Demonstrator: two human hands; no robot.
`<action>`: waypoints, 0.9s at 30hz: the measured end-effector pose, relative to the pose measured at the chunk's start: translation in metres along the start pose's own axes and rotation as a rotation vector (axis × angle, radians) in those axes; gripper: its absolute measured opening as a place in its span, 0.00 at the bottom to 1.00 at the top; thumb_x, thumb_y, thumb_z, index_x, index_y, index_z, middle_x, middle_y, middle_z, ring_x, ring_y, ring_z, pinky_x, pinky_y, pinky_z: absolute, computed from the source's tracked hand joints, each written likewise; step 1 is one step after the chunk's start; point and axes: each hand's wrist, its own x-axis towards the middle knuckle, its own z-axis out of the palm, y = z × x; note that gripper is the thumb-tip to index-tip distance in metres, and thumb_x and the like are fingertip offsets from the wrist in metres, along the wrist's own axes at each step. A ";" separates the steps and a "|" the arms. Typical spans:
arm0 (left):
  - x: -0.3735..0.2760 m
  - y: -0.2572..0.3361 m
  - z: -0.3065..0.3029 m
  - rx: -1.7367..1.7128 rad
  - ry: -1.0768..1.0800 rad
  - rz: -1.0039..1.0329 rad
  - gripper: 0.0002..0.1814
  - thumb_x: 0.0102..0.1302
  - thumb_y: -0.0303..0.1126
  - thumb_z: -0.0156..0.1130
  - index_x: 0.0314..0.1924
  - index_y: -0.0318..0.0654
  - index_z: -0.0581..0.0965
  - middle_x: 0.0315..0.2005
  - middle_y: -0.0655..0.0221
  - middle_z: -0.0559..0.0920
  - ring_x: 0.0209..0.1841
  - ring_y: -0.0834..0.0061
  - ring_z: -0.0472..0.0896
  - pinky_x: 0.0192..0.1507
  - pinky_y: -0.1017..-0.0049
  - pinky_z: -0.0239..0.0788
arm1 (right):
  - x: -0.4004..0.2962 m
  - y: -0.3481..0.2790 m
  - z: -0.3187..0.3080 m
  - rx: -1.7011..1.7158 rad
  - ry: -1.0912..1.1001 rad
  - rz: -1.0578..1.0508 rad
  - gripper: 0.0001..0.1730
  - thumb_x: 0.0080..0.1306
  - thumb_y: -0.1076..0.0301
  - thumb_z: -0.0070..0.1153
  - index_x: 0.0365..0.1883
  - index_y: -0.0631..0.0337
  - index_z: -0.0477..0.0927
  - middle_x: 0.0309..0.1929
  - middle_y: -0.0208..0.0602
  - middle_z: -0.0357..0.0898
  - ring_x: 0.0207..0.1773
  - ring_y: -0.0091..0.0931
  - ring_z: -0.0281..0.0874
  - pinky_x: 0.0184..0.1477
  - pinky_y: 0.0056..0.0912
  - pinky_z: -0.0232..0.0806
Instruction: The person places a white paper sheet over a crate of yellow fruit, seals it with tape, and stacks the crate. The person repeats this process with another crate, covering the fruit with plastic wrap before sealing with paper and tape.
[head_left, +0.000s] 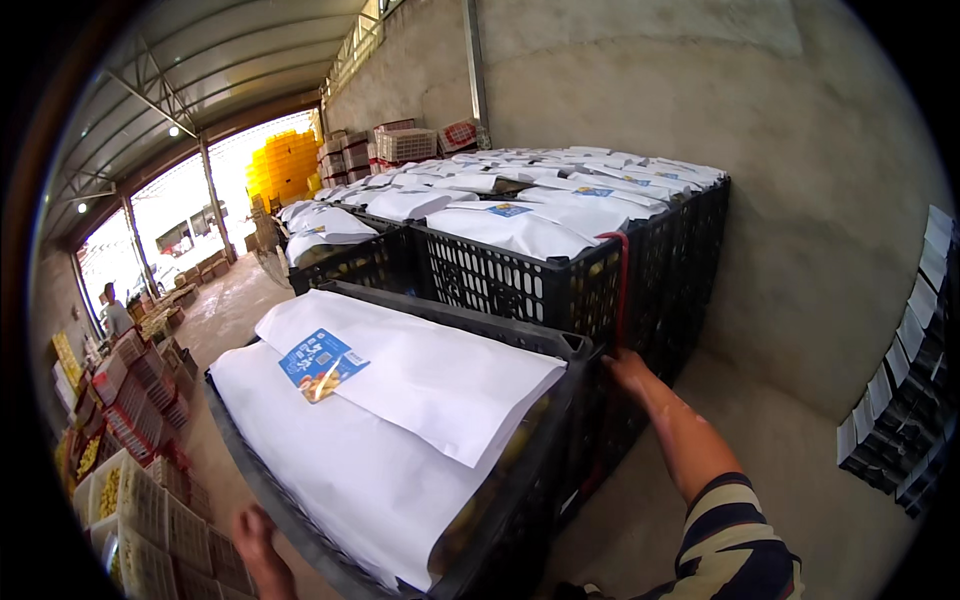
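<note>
A black plastic crate (577, 349) stands right before me, higher than my hands at its sides. White paper sheets (360, 450) cover its load, and a blue printed label (322, 365) sticks to the upper sheet. Through the gap at the right end, yellowish-green round produce shows dimly. My right hand (624, 369) reaches to the crate's far right corner, where a red strap (623, 285) runs down beside it; whether the fingers hold the strap or the crate cannot be made out. Low at the left, my left hand (255, 529) is blurred, its fingers curled near the crate's long side.
Behind stands a large block of paper-covered black crates (487, 274) against a concrete wall (637, 97). More covered crates (904, 360) line the right. White produce crates (142, 510) and red crates (139, 412) fill the left, near a person (115, 311). Yellow crates (285, 169) stand by the opening.
</note>
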 end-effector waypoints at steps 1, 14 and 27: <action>0.029 0.014 0.015 -0.108 0.121 -0.028 0.30 0.76 0.52 0.51 0.64 0.35 0.72 0.54 0.63 0.78 0.54 0.68 0.77 0.55 0.68 0.69 | -0.019 -0.015 -0.006 -0.129 0.167 -0.083 0.21 0.69 0.62 0.60 0.56 0.66 0.79 0.49 0.47 0.81 0.50 0.35 0.80 0.52 0.38 0.72; 0.126 -0.031 0.065 -0.194 0.020 -0.097 0.29 0.76 0.56 0.48 0.63 0.41 0.73 0.50 0.68 0.77 0.52 0.70 0.77 0.53 0.65 0.71 | -0.205 -0.217 0.007 0.241 0.216 -1.502 0.25 0.77 0.46 0.44 0.55 0.58 0.79 0.59 0.42 0.78 0.67 0.41 0.73 0.75 0.60 0.45; 0.106 -0.028 0.112 -0.472 0.071 -0.153 0.29 0.76 0.56 0.48 0.63 0.43 0.73 0.50 0.69 0.78 0.53 0.70 0.76 0.53 0.64 0.72 | -0.049 -0.207 0.039 0.393 0.409 -1.622 0.23 0.75 0.50 0.44 0.52 0.60 0.75 0.49 0.47 0.78 0.55 0.44 0.75 0.70 0.58 0.57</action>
